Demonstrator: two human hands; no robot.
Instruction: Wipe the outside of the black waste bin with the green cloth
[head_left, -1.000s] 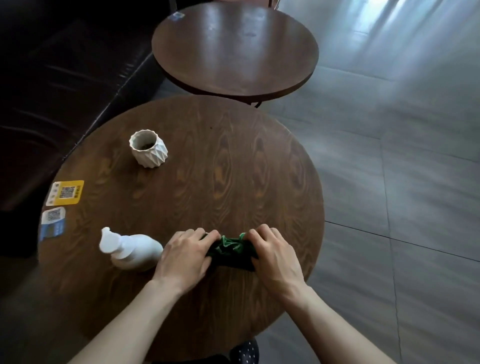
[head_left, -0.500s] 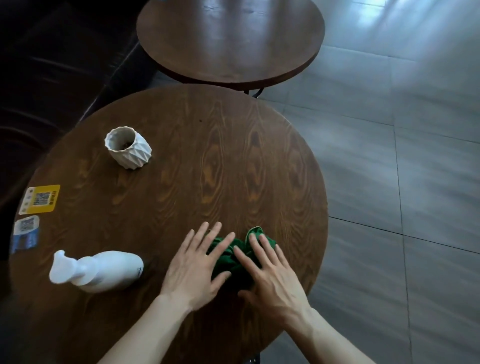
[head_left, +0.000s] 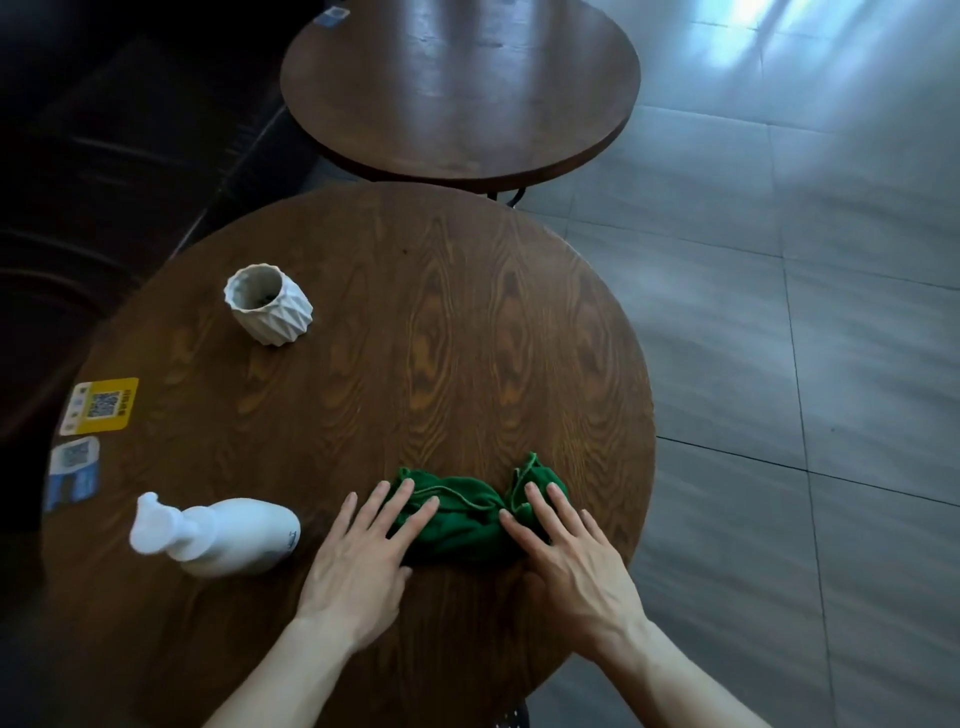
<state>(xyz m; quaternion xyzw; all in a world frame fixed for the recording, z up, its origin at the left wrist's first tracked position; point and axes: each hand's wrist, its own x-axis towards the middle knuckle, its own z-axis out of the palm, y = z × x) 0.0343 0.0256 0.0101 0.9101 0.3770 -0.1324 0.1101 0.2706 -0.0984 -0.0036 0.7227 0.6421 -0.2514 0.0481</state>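
Pressing: both hands flat on the green cloth (head_left: 470, 512), palms down, fingers spread.
Left hand (head_left: 363, 556): fingers lie over cloth's left end, thumb beside its near edge. Grip apart, nothing clamped, just resting on top.
Right hand (head_left: 571, 561): fingers lie over cloth's right end, palm on wood nearer the person. Grip apart too, fingers straight, not curled round the fabric.
Cloth: bunched, wrinkled, stretched left-right btwn the two hands; lies on the round bench (head_left: 441, 322) near its front edge, right of centre. Small corner sticks up at right end.
Waste bin: not in shot, so can't tell where it sits.
Pump bottle (head_left: 228, 535): white, lying on its side, nozzle pointing left; just left of left hand, not touching it.
White pot (head_left: 267, 304): faceted, upright, open top, on bench's far-left part, well apart from cloth.
Yellow sticker (head_left: 101, 405): QR code, flat on bench's left edge.
Blue-white sticker (head_left: 72, 473): flat, just nearer than the yellow one.
Second round bench (head_left: 462, 88): behind the first, dark wood, small sticker at far-left rim.
Floor (head_left: 805, 338): grey tiles, light streaks at upper right.
Left side: dark, looks like upholstered seating, too dim to tell more.
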